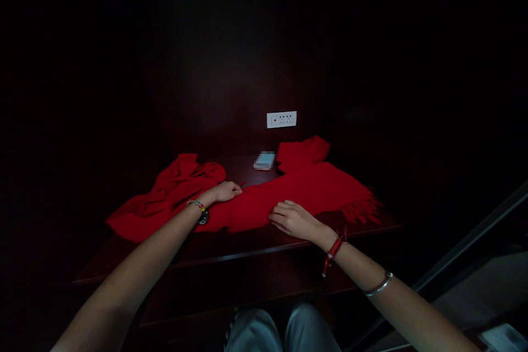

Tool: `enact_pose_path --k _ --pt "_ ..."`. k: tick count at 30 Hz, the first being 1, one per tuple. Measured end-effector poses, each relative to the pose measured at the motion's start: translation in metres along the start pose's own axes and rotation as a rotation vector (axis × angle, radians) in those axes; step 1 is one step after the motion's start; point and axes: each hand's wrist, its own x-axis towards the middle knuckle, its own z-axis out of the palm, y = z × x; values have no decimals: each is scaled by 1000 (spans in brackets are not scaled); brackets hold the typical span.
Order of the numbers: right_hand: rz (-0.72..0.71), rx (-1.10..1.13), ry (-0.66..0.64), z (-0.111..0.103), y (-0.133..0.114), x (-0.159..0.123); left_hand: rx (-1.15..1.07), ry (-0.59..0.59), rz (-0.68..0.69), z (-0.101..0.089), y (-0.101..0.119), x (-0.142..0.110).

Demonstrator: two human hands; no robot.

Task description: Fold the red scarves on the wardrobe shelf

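We find left hand point(225, 191) and right hand point(293, 220) palm-down on red scarf point(315, 187); in dimness we cannot tell either grip.

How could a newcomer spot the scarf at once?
Find the dark wall with a white socket, then the surface below. Across that lies the scarf, with the left hand and right hand on it. Unlike the small pale item behind, it is bright red, fringed at its right end.

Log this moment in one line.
left hand at far edge of red cloth | right hand at near edge | fringe at right
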Motion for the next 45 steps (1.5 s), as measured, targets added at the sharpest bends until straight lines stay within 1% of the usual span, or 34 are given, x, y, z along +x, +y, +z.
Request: enact_pose_path --k 2,5,7,10,14,19,23,27,29,32,36,38,40,43,45 --pt "-23 -26 0 3 -9 10 -60 -22 -2 -3 -5 3" --pt "-36 -39 1 7 -20 23 -246 -45 -43 -5 -11 10" --pt "-51 -41 -10 8 -24 30 -362 -66 -97 -2 -13 14" --pt "-89 -51 -48 8 -27 35 -413 -69 -159 4 -13 19" --pt "-72 -41 -63 6 -28 34 -461 -53 -211 8 -12 21" --pt "-34 -22 0 8 -27 26 -542 0 -264 -2 -15 18" --pt "-8 -7 54 10 -27 24 -573 -26 -276 -9 -16 12" --pt "6 -3 54 10 -27 24 -560 -110 -231 -9 -11 2" --pt "0 5 34 9 -28 25 -484 -143 -169 -8 -6 -2" --pt "9 10 11 8 -29 25 -328 -141 -92 -2 2 -4" --pt "18 4 -13 8 -30 25 -233 -103 -136 10 8 -1" --pt "21 3 -24 8 -30 24 -196 -66 -169 12 8 1" --pt "31 6 -31 8 -30 23 -171 -8 -200 8 4 3" --pt "47 19 -37 8 -30 23 -150 94 -250 -8 -7 2" --pt "53 28 -43 8 -30 23 -143 132 -271 -18 -14 2"
